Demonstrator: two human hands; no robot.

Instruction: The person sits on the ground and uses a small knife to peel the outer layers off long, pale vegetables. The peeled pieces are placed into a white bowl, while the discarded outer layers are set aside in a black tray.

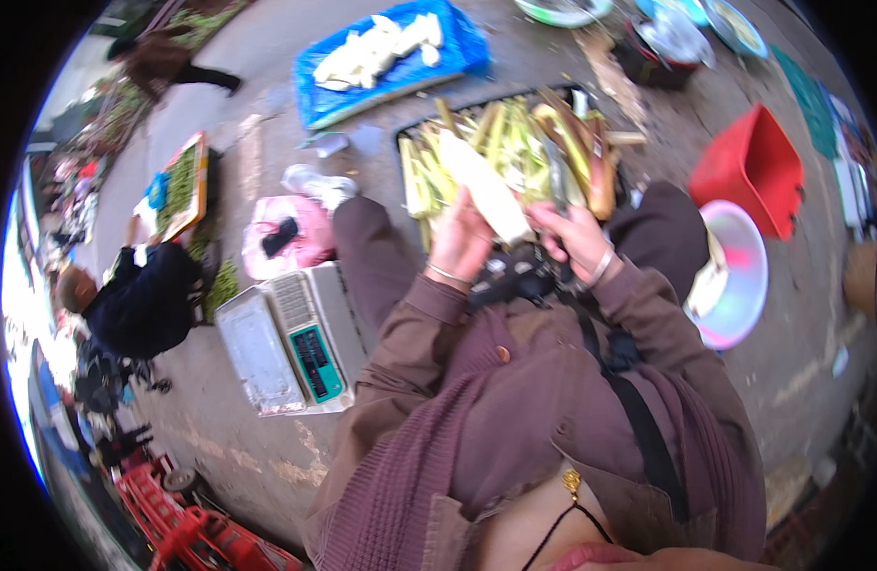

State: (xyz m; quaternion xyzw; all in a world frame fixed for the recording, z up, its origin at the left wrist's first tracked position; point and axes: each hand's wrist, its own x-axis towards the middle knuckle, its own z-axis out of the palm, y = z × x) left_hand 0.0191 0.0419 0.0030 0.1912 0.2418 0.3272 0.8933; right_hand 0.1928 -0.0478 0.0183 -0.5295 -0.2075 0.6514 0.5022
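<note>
A long, pale peeled vegetable stem (481, 182) lies slantwise between my hands, its far end over a dark tray (402, 143) heaped with green and brownish peelings (506, 135). My left hand (463, 232) holds the stem from its left side, near the lower half. At the stem's lower right, my right hand (570, 232) is closed on a knife (554, 168), whose dark blade seems to point away over the peelings; blur hides its handle. More pale peeled pieces (381, 50) rest on blue plastic sheeting (303, 93) beyond the tray.
Left of my knee are a pink bag (288, 246) with a black object and a weighing scale (313, 357). On the right stand a red bucket (759, 171) and a pale basin (749, 285) with pieces inside. A person (142, 300) crouches by green vegetables; another person (160, 64) is farther off.
</note>
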